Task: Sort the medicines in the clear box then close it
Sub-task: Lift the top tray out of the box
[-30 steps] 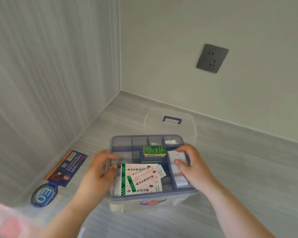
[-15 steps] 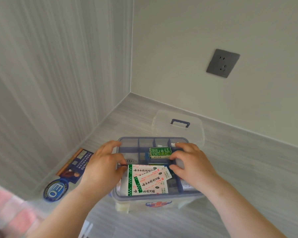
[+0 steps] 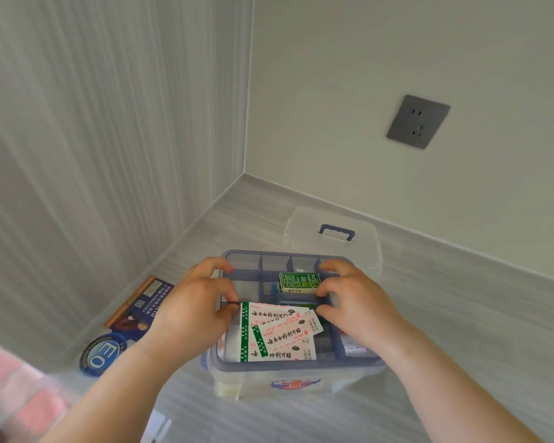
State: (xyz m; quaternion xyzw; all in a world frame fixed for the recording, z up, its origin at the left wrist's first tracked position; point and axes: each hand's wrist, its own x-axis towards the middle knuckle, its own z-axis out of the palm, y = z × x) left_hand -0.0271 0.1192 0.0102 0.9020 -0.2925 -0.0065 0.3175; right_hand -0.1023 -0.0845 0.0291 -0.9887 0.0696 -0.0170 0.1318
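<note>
Grey floor (image 3: 461, 330) is bearing the box (image 3: 301, 380); left hand (image 3: 192, 308) and right hand (image 3: 355, 302) are gripping its tray (image 3: 285, 254), with the carton (image 3: 299, 280) lying crosswise at the tray's back, against the right hand.

Head view (close) looks down onto clear box (image 3: 295, 366).

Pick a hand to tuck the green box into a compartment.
Right hand, likely: it sits at the green box's right end. The left hand is at the tray's left side by the plaster packets, farther away.
</note>
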